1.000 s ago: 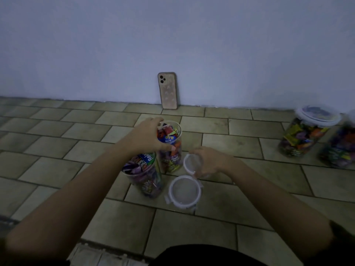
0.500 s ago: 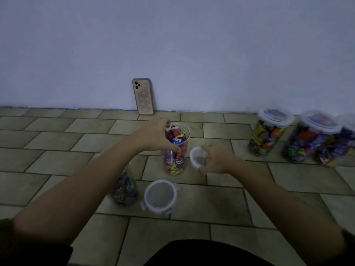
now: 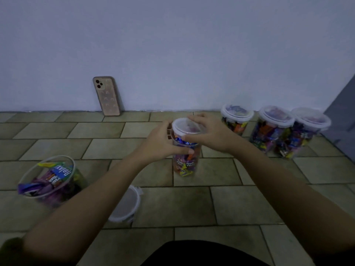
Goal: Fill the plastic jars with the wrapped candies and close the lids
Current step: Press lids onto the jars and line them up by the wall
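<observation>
A clear plastic jar [image 3: 185,162] full of wrapped candies stands on the tiled floor at the centre. A white-rimmed lid [image 3: 185,127] sits on its mouth. My left hand [image 3: 161,143] grips the jar's upper left side, thumb across the front. My right hand [image 3: 209,132] holds the lid from the right, fingers over its top. At the lower left an open jar [image 3: 51,179] is full of candies. A loose lid [image 3: 126,204] lies on the floor, partly hidden by my left forearm.
Three lidded, candy-filled jars [image 3: 235,120] [image 3: 272,129] [image 3: 305,131] stand in a row by the wall at the right. A phone [image 3: 107,96] leans upright against the wall. A dark panel edge [image 3: 342,120] closes off the far right.
My right hand has carried the lid from beside the jar onto its mouth. My left hand moved from the jar's rim to its side. The view has swung to the right.
</observation>
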